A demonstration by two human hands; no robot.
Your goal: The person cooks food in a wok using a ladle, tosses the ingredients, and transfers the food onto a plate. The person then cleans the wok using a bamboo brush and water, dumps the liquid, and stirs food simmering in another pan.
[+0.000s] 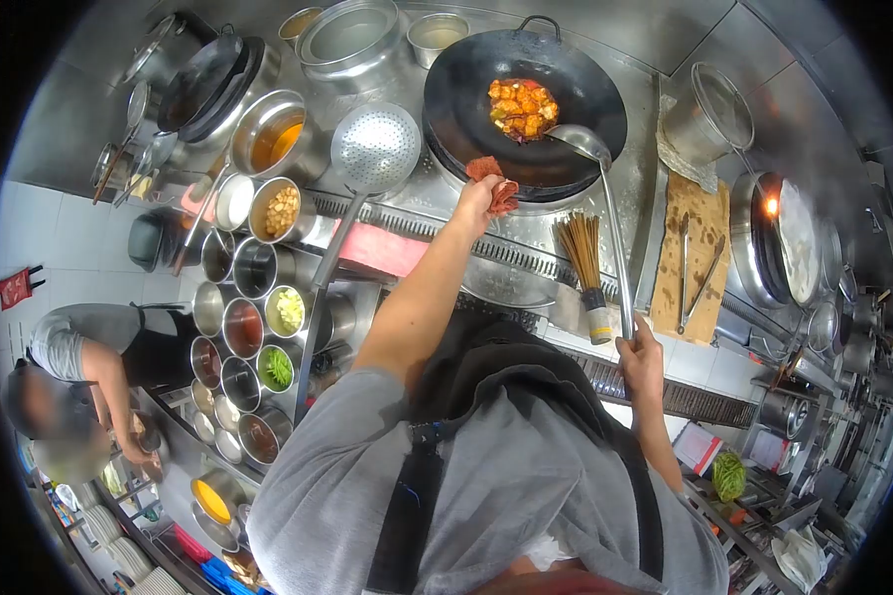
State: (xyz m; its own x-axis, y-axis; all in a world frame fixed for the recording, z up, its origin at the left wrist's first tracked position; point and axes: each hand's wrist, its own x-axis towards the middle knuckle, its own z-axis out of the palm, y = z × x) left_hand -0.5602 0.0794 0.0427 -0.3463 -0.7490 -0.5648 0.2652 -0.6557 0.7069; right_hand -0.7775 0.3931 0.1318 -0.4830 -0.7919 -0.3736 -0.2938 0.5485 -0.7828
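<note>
A black wok stands on the stove at top centre, with glossy orange-red food pieces in its middle. My left hand is closed round a reddish-brown cloth at the wok's near rim. Lower right, my right hand grips the handle end of a long metal ladle. The ladle's bowl lies inside the wok, at the right edge of the food. Left of the wok rests a perforated strainer, its handle pointing toward me. A bamboo brush lies between my hands.
Metal pots of ingredients stand in rows at the left. Tongs lie on a stained brown cloth at the right. A flame shows beside another wok. A co-worker bends over a counter at far left.
</note>
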